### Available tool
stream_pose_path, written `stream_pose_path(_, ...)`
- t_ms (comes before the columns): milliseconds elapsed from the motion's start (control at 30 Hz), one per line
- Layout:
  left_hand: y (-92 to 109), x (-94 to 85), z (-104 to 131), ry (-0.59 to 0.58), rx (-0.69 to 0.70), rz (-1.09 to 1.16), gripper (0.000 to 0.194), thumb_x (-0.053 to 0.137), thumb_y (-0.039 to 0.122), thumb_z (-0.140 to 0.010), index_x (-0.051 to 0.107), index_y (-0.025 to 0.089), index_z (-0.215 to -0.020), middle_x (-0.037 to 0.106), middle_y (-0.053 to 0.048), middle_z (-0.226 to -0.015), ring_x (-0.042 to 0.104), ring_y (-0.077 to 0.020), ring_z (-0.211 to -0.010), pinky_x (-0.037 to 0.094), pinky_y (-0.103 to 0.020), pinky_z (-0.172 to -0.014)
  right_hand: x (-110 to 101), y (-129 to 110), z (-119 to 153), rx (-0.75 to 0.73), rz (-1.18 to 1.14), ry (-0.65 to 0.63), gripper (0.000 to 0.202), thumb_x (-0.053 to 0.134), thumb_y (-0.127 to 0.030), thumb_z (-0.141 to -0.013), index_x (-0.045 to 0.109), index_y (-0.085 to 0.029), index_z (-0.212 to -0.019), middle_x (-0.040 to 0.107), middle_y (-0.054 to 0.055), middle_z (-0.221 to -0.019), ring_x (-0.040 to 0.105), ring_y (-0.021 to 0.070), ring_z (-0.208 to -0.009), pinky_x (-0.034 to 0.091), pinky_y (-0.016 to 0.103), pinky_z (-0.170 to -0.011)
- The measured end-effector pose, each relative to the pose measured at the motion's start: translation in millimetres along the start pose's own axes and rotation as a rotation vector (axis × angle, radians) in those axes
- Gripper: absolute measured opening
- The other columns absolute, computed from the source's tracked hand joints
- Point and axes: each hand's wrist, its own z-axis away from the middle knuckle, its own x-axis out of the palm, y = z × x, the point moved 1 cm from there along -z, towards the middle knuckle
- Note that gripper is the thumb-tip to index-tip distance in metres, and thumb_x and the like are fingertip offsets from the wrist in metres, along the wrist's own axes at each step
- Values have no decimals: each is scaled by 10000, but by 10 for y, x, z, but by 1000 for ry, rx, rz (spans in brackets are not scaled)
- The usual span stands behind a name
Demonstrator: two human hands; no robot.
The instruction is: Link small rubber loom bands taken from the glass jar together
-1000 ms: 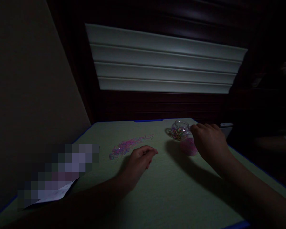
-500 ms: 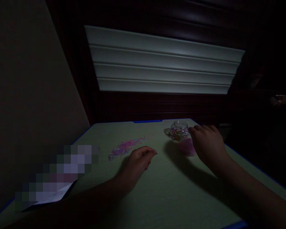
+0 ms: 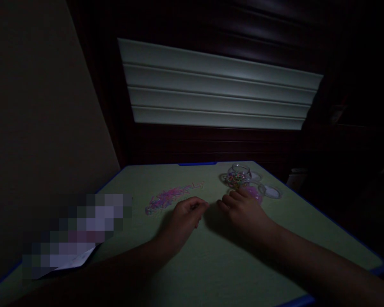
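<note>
My left hand (image 3: 187, 217) is closed in a pinch above the middle of the table, just right of a loose pile of pink and purple pieces (image 3: 168, 198). What its fingertips hold is too small and dark to make out. To its right, my right hand (image 3: 241, 209) has its fingers bent and pressed together, facing the left hand with a small gap. Anything in it is hidden. Behind my right hand stands a round clear jar (image 3: 238, 177) with multicoloured pieces inside. A second clear container with pink contents (image 3: 254, 192) is partly covered by that hand.
Two clear lids lie at the jars' right, the nearer one (image 3: 272, 192) close to the right edge of the green table (image 3: 230, 273) with a blue rim. A blurred flat item (image 3: 80, 260) lies at the left. Behind the table is a slatted panel (image 3: 220, 85).
My right hand has moved left and down, from beside the jars to near my left hand, uncovering the lids. My left hand stays almost still.
</note>
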Motion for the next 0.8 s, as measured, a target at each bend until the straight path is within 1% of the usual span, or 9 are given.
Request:
stream_pose_path(100,1,1,41,-6,58,-51,222,469,356,-740,589,170,-718,443,53,-499,386,-84,-455,275,-196,-449,-4,-44,1,-7,-35,-38,110,492,-129,-775,576,-166,-835,583,49,-754,492,164,-707,276,305,-648)
stream_pose_path(200,-5,-42,78,4,143,-151,209,461,327,-748,594,171,-704,524,27,-580,456,-108,-538,316,-202,-497,-32,-17,-1,18,-43,-75,95,494,-128,-774,574,-164,-812,590,48,-759,498,166,-720,280,299,-659)
stream_pose_path(333,6,-175,70,14,318,-415,205,440,284,-769,613,180,-732,587,-3,-694,497,-125,-625,336,-215,-568,-35,41,-4,44,-23,-71,97,486,-130,-781,575,-165,-795,594,44,-758,504,162,-720,281,301,-685)
stream_pose_path(400,32,-255,39,2,364,-524,201,428,250,-774,614,184,-734,596,-5,-699,501,-124,-630,332,-217,-584,-21,56,-3,48,-12,-62,106,480,-130,-784,579,-166,-791,595,44,-755,505,159,-715,281,304,-688)
stream_pose_path(500,94,-384,-13,21,419,-678,211,413,227,-784,615,181,-741,601,-17,-716,510,-132,-659,330,-228,-619,-1,67,2,44,-7,-58,105,481,-132,-783,580,-164,-792,596,40,-749,505,156,-710,282,303,-683)
stream_pose_path(600,147,-518,-44,-13,400,-822,231,403,249,-796,615,175,-739,602,-38,-757,513,-142,-668,320,-234,-611,6,82,7,50,-10,-49,101,484,-132,-785,578,-166,-797,599,40,-751,508,157,-712,282,299,-677)
stream_pose_path(733,179,-685,-53,-72,252,-937,263,391,288,-802,618,175,-728,611,-56,-777,526,-158,-674,315,-237,-588,7,106,10,72,-18,-49,99,484,-137,-792,579,-166,-785,603,39,-754,515,156,-714,290,292,-672)
stream_pose_path(800,187,-738,-51,-77,193,-989,264,397,293,-795,620,175,-717,616,-64,-776,532,-168,-677,319,-245,-585,9,112,11,77,-19,-55,106,479,-139,-795,581,-166,-789,605,40,-758,517,155,-712,295,290,-675)
